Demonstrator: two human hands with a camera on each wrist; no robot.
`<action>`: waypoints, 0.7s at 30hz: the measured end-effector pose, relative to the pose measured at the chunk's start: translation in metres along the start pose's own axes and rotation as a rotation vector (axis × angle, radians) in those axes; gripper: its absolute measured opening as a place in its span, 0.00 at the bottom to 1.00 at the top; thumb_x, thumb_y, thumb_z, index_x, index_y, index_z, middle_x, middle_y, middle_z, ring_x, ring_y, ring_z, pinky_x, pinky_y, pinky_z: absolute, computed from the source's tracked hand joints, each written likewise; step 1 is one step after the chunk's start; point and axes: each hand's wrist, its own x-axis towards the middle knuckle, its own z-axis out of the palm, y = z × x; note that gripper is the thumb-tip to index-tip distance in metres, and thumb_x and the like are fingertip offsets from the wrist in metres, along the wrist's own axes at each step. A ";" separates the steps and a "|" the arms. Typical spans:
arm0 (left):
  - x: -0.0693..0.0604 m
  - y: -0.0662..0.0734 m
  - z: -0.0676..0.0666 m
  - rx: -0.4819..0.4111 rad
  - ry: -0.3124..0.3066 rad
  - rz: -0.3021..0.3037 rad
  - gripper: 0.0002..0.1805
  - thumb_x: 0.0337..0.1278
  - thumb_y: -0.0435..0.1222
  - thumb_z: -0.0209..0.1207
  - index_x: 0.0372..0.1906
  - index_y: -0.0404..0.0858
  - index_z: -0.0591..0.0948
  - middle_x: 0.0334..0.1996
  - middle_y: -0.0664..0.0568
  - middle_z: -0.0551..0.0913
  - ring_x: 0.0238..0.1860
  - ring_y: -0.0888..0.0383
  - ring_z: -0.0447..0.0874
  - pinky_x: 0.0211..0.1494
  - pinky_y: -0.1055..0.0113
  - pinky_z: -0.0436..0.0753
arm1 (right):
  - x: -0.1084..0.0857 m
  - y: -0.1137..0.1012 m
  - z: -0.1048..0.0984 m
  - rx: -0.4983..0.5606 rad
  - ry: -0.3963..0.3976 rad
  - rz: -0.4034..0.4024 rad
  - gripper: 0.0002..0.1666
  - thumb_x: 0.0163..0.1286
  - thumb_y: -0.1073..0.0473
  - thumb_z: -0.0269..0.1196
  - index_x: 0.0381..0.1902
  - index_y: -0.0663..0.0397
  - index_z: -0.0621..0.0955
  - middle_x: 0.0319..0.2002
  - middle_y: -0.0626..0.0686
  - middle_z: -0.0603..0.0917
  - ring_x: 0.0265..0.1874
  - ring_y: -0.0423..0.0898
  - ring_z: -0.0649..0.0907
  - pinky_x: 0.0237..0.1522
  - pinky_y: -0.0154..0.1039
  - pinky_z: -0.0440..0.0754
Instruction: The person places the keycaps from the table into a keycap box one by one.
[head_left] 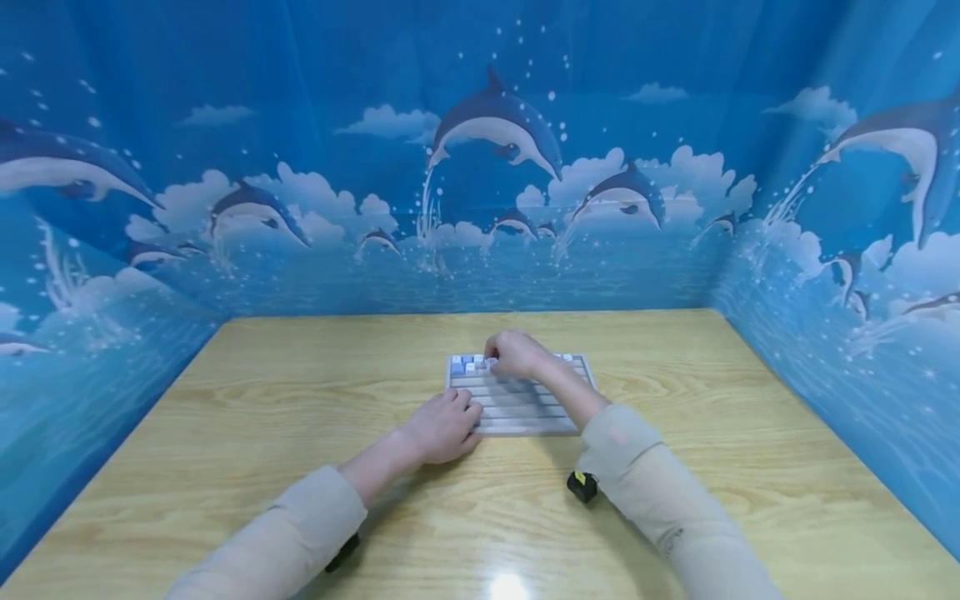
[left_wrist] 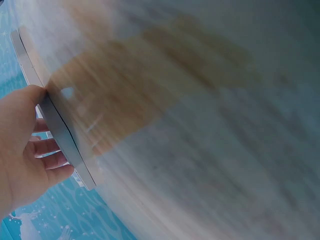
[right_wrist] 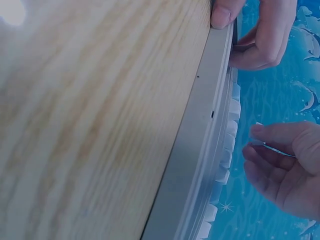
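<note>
A shallow pale grey tray (head_left: pixel 525 430) with ridged rows lies on the table, and small white and blue keycaps (head_left: pixel 458 367) stand along its far rows. My left hand (head_left: pixel 444 427) grips the tray's near left corner. In the left wrist view, the thumb of that hand (left_wrist: pixel 25 145) lies against the front wall while its fingers reach over the rim. Over the far row, my right hand (head_left: pixel 517 354) pinches a small pale keycap (right_wrist: pixel 258 143) between thumb and fingertips. Most of that keycap is hidden by the fingers, and in the right wrist view it is apart from the row.
The wood-grain table (head_left: pixel 300 392) extends around the tray on all sides. Blue curtains (head_left: pixel 360 275) printed with dolphins enclose the back and both sides. A small black device (head_left: pixel 582 486) is beside the right sleeve cuff.
</note>
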 end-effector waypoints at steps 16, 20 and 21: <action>0.001 0.000 0.000 -0.005 -0.011 -0.007 0.15 0.63 0.49 0.50 0.37 0.41 0.71 0.33 0.51 0.67 0.35 0.56 0.65 0.40 0.63 0.70 | 0.013 -0.006 0.008 -0.107 -0.005 -0.016 0.07 0.60 0.66 0.61 0.37 0.59 0.81 0.32 0.51 0.80 0.31 0.45 0.76 0.35 0.38 0.75; 0.001 0.000 0.000 0.003 -0.010 -0.001 0.15 0.64 0.49 0.50 0.37 0.40 0.71 0.33 0.51 0.67 0.35 0.56 0.65 0.40 0.63 0.70 | 0.015 -0.007 0.010 -0.126 -0.012 -0.007 0.07 0.60 0.67 0.62 0.37 0.59 0.81 0.33 0.51 0.80 0.32 0.45 0.77 0.35 0.38 0.75; 0.002 0.000 0.000 0.005 -0.008 0.000 0.15 0.64 0.49 0.50 0.37 0.40 0.71 0.33 0.51 0.67 0.35 0.56 0.65 0.40 0.64 0.70 | 0.016 -0.007 0.010 -0.130 -0.014 -0.004 0.07 0.60 0.66 0.62 0.37 0.59 0.81 0.33 0.51 0.80 0.32 0.45 0.77 0.35 0.38 0.75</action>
